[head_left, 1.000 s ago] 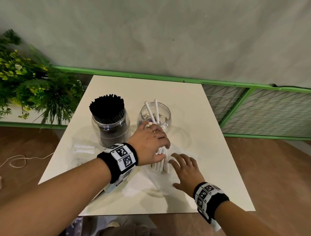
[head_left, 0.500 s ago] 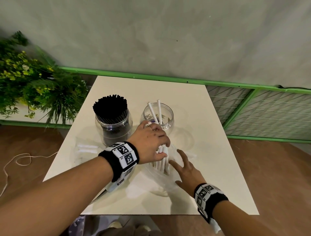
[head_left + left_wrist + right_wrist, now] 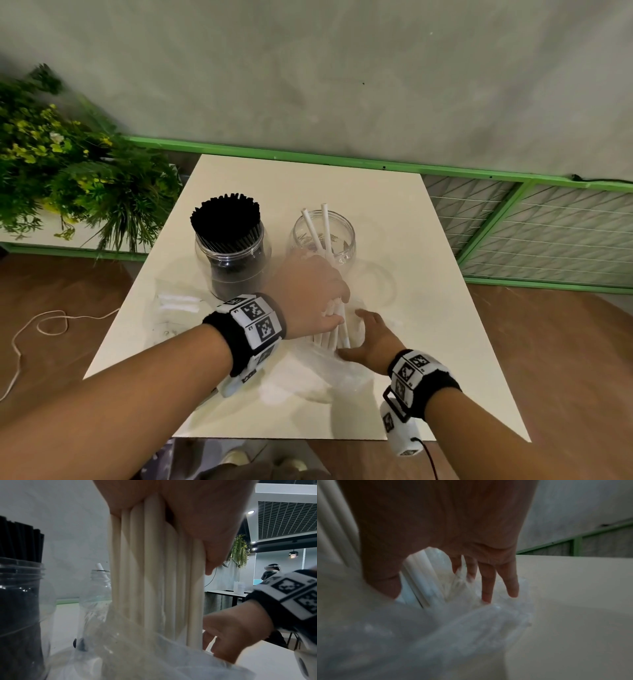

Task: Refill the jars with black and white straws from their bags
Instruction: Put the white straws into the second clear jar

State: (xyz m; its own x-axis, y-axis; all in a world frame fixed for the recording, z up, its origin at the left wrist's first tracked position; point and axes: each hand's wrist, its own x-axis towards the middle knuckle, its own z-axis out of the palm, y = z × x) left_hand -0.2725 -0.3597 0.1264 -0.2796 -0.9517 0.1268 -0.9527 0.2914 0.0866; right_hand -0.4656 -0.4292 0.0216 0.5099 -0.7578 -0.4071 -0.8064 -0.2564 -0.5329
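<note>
While L hand [image 3: 310, 294] grips white straws [image 3: 154, 574] upright just in front of clear jar [image 3: 322, 240], R hand [image 3: 371, 337], fingers spread, presses bag [image 3: 329, 373] w/ straw ends inside.

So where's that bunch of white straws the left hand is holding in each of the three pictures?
Head: bunch of white straws at centre, under the left hand.
Left wrist: fills the middle, standing in the clear bag.
Right wrist: at the left edge.
Shared landmark: the clear bag.
</note>
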